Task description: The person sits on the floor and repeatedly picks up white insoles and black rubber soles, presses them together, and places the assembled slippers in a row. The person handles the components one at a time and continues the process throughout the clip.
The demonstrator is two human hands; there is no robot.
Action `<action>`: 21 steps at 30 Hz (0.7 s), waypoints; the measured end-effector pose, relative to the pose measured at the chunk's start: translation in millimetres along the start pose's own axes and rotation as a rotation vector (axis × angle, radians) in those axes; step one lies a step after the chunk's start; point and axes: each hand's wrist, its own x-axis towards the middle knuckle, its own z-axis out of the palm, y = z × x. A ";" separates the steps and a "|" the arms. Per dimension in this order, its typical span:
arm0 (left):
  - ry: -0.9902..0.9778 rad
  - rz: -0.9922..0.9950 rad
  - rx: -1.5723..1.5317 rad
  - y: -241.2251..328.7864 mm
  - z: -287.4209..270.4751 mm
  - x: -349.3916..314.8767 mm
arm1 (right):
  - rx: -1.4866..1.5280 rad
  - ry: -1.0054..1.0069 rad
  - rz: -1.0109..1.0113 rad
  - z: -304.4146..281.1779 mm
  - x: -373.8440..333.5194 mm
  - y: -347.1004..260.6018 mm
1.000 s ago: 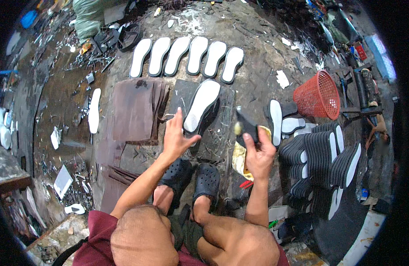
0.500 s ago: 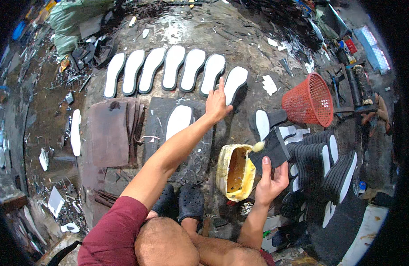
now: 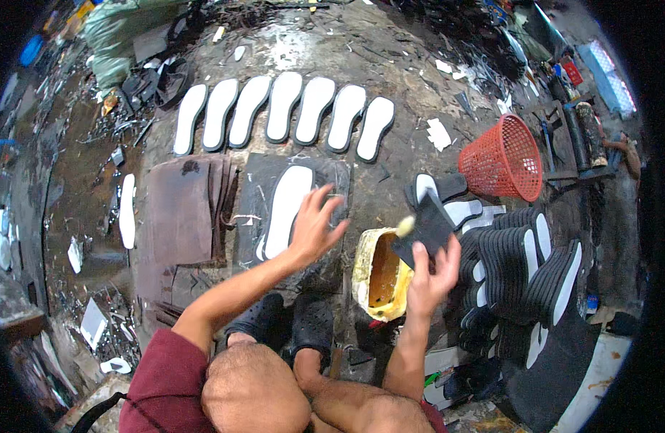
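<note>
My left hand [image 3: 319,229] is open, fingers spread, over the right edge of a white shoe sole [image 3: 285,206]. That sole lies on a dark square board [image 3: 331,173] in front of me. In my right hand [image 3: 432,280] is a dark flat rectangular piece [image 3: 427,232], pinched between thumb and fingers. A pale yellowish blob [image 3: 405,226] shows at its left edge; I cannot make out what it is. Just below and left of it stands a yellow-crusted tub [image 3: 360,278] with brownish contents. A row of several white-topped soles with dark edges [image 3: 281,108] lies beyond the board.
At the right are stacked dark soles [image 3: 507,270] and a red perforated basket [image 3: 495,155] tipped to one side. Brown sheets [image 3: 179,213] lie left of the board, beside a lone white sole [image 3: 127,213]. Scraps litter the floor. My dark clogs [image 3: 312,325] are below the board.
My left hand has left the rightmost sole of the row and come back over the board. That sole now lies flat, in line with the others. My right hand moved slightly left.
</note>
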 end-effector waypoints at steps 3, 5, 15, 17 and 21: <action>0.085 -0.153 0.149 -2.0 -53.4 -93.9 | -0.005 -0.263 0.018 48.1 16.5 16.9; 0.075 -0.305 0.154 -1.5 -67.0 -121.4 | -0.039 -0.341 -0.014 84.4 34.6 45.6; 0.008 -0.300 0.139 -23.5 -88.5 -143.1 | -0.797 -0.409 -0.175 206.8 21.6 78.8; -0.058 -0.288 0.173 -33.4 -88.9 -145.6 | -0.902 -0.413 -0.237 215.6 16.3 81.1; -0.035 -0.235 0.291 -33.4 -90.6 -147.0 | -0.895 -0.537 -0.527 215.1 25.7 79.4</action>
